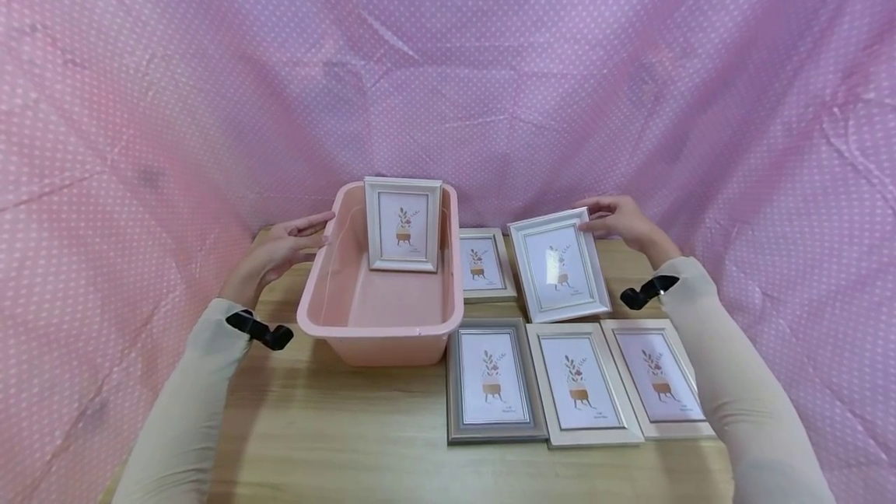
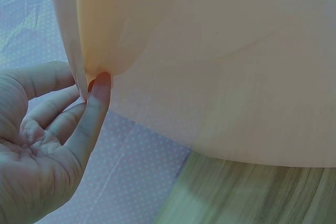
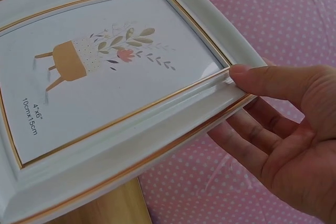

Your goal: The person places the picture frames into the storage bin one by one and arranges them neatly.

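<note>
My right hand point(image 1: 619, 220) pinches the upper right corner of a white picture frame point(image 1: 521, 236), thumb on the front and fingers behind. The frame is tilted up, and gold lines edge its moulding point(image 3: 173, 132) in the right wrist view. On the left, my left hand point(image 2: 58, 119) pinches the rim of a pink plastic basin point(image 1: 381, 330), with fingertips on both sides of the lip. Inside the basin, another white picture frame point(image 1: 404, 264) leans against the far end, its picture facing me.
A cream frame point(image 1: 505, 255) lies between the basin and the held frame. In the front row lie a grey-brown frame point(image 1: 455, 387) and two cream ones, left point(image 1: 595, 436) and right point(image 1: 675, 429). Pink dotted cloth point(image 1: 490, 84) hangs behind the wooden table point(image 1: 336, 434).
</note>
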Motion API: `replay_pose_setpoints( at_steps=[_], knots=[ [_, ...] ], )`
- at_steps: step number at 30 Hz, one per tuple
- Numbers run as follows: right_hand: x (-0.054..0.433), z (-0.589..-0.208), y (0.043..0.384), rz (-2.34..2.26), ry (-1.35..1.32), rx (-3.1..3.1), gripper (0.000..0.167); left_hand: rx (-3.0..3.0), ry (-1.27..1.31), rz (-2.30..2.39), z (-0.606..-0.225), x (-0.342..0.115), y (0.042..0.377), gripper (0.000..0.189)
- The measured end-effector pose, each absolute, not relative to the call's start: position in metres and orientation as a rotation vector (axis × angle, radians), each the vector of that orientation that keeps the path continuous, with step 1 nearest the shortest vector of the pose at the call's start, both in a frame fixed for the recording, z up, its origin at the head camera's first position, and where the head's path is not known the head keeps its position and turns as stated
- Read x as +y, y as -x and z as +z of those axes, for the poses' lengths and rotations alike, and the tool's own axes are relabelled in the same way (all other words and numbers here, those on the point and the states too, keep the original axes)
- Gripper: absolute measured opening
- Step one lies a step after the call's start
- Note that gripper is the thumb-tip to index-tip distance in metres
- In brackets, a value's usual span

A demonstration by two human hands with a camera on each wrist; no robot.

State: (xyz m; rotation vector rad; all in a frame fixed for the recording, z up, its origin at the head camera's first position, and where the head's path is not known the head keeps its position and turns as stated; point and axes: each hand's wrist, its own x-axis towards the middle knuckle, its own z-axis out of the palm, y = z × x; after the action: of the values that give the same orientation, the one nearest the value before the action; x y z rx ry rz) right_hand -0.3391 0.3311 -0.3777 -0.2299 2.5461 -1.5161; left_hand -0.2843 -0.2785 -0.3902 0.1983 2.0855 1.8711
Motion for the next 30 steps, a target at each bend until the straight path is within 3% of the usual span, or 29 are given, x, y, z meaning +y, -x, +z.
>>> replay_pose_setpoints(
  at_steps=[30],
  knots=[
    [0.341,-0.376,0.337,-1.470,0.254,2.541,0.058,2.112,-0.225,1.837,-0.390,-0.280,0.282,0.070]
  ],
)
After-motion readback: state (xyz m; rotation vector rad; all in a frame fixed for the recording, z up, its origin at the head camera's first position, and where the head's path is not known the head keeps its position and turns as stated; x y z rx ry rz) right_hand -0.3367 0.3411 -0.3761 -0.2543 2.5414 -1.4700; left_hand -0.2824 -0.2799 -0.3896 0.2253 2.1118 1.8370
